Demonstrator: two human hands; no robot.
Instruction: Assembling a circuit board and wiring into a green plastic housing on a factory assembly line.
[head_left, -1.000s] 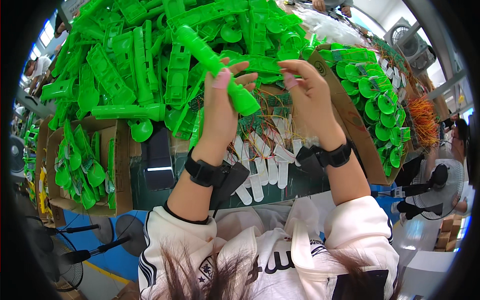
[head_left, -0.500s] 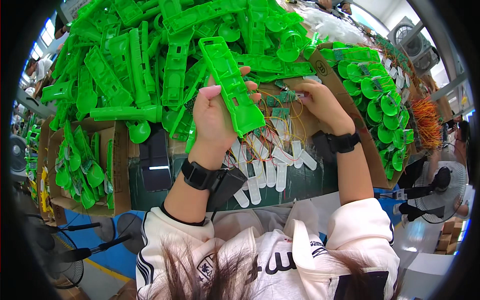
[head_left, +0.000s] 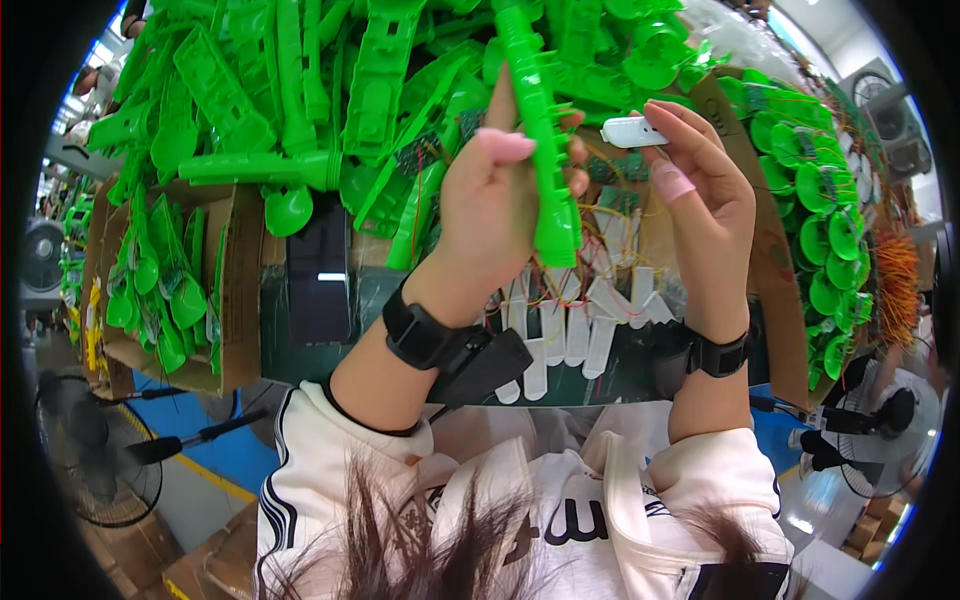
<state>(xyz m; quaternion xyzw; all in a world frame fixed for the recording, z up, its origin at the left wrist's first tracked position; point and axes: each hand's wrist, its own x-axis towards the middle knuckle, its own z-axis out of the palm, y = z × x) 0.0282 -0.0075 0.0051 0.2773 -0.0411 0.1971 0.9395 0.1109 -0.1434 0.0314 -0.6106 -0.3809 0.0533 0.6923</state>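
My left hand (head_left: 485,205) is closed around a long green plastic shell (head_left: 550,150), which stands nearly upright with its narrow side toward me. Small tabs stick out along the shell's right edge. To the right, my right hand (head_left: 708,195) pinches a small white plastic piece (head_left: 630,131) with a rounded end and dark slots, held level and apart from the shell. Beneath and between the hands lie green circuit boards (head_left: 612,172) with thin red and yellow wires, partly covered by my left hand. Several white plastic strips (head_left: 577,335) lie nearer me on the dark table.
A high heap of green shells (head_left: 300,80) fills the far side. At left stands a cardboard box (head_left: 240,290) of green parts; beside it lies a dark phone (head_left: 318,290). A cardboard wall (head_left: 775,270) borders wired green parts (head_left: 830,220) at right. Fans (head_left: 100,450) stand around.
My right hand has lifted from the circuit boards with the white piece, which now shows clearly. My left hand has moved right and turned the shell from its open inner face to edge-on.
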